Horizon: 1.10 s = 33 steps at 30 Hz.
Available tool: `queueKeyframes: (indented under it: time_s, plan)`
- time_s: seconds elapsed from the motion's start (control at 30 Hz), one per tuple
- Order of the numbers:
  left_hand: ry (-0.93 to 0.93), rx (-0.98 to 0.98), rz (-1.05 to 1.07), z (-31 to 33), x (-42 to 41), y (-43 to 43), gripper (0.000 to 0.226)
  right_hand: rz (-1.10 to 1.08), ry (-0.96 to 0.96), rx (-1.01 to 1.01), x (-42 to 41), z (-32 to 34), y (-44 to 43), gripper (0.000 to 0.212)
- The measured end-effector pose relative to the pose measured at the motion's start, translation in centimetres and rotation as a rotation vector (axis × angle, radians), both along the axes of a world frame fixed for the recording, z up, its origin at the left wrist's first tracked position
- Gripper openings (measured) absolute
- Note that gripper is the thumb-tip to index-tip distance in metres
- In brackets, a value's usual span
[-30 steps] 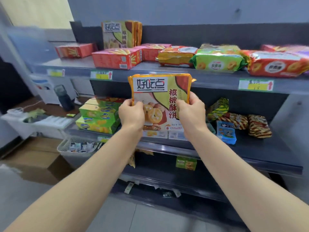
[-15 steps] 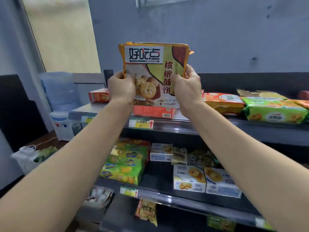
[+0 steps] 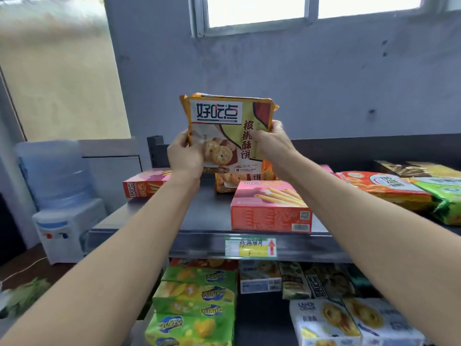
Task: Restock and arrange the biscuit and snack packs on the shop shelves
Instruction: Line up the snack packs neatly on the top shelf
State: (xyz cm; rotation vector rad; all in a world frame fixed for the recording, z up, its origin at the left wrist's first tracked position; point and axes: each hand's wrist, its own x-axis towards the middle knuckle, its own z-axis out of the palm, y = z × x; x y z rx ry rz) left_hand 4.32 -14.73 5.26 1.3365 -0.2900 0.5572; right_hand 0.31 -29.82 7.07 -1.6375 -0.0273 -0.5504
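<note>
A yellow-and-orange walnut cookie pack [image 3: 225, 131] is held upright above the back of the top shelf [image 3: 204, 216]. My left hand [image 3: 184, 156] grips its lower left edge and my right hand [image 3: 273, 143] grips its right side. Just below and behind it stand more packs of the same kind [image 3: 229, 182], partly hidden. A pink box of stick biscuits [image 3: 270, 207] lies at the shelf's front edge, under my right forearm. Another red box [image 3: 143, 186] lies at the left end.
Orange [image 3: 381, 189] and green [image 3: 446, 198] snack bags lie on the top shelf at right. A price label [image 3: 250, 247] hangs on the shelf edge. Green boxes [image 3: 197, 303] and white cookie packs [image 3: 324, 320] fill the shelf below. A water dispenser [image 3: 59, 203] stands at left.
Both hands have raised the cookie pack from in front of the middle shelf up over the top shelf, and further back toward the standing packs. The view has tilted upward.
</note>
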Motion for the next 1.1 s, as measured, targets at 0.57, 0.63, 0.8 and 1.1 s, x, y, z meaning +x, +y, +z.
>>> queueKeyframes:
  time_s: [0.57, 0.63, 0.8, 1.1]
  plan:
    - [0.127, -0.067, -0.036, -3.9, 7.3, 0.2, 0.012, 0.158, 0.111, -0.058, 5.2, -1.2, -1.3, 0.027]
    - [0.188, -0.032, -0.063, -4.3, 7.4, -0.1, 0.014, 0.123, 0.149, -0.103, 5.3, -1.8, -1.8, 0.026]
    - [0.286, 0.076, -0.101, -5.4, 6.9, -1.4, 0.025, -0.018, 0.252, -0.215, 4.9, -3.1, -3.3, 0.014]
    - [0.361, 0.311, -0.072, -5.4, 7.1, -2.6, 0.03, -0.254, 0.355, -0.449, 4.8, -3.8, -5.0, 0.027]
